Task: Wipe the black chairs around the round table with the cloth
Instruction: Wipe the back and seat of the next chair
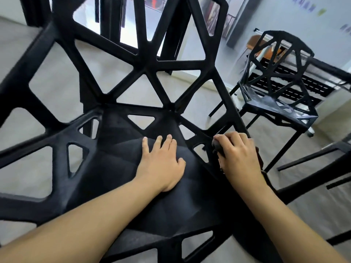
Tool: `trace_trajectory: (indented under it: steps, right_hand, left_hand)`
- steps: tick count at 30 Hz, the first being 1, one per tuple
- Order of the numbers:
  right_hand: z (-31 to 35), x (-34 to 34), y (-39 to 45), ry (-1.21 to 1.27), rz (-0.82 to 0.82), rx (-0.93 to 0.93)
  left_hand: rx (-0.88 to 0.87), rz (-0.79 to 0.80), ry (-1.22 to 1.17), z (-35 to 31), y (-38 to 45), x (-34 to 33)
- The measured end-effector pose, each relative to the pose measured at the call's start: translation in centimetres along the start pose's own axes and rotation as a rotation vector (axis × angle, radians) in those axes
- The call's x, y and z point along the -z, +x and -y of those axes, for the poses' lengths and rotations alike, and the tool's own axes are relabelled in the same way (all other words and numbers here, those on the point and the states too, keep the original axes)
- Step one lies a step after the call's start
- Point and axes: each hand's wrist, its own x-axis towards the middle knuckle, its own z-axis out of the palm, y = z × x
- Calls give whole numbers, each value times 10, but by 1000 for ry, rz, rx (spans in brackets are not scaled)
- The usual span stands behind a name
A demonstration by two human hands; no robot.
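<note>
A black chair (148, 65) with a cut-out lattice back and seat fills most of the view, right under me. My left hand (161, 162) lies flat on its solid seat panel, fingers straight and spread. My right hand (237, 154) is on the seat's right edge, where the backrest bar meets it. Its fingers curl over a dark bunched cloth (218, 147), pressing it onto the frame. Most of the cloth is hidden under the hand. A second black lattice chair (277, 88) stands apart to the right.
Thin black legs or bars (311, 158) cross the lower right. A black slatted surface (296, 80) sits behind the second chair. Further black furniture legs (112, 21) stand behind the near chair. The floor (57, 88) is light grey.
</note>
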Motion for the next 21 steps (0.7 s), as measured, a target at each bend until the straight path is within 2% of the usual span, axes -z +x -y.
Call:
trace_trajectory:
  steps: [5,11,17,21]
  right_hand:
    - [3,2,7,61,-62,-27]
    - [7,-34,46,-4,134,145]
    - [38,-74,105,95,138,188]
    - [59,-95,145,58,142,288]
  left_hand:
    - [-7,6,-6,-1,0,-1]
    - [-9,-16,-4,-2,-1,0]
    - [-9,-26,-17,-2,-1,-1]
    - [-15,-29,-16,-2,-1,-2]
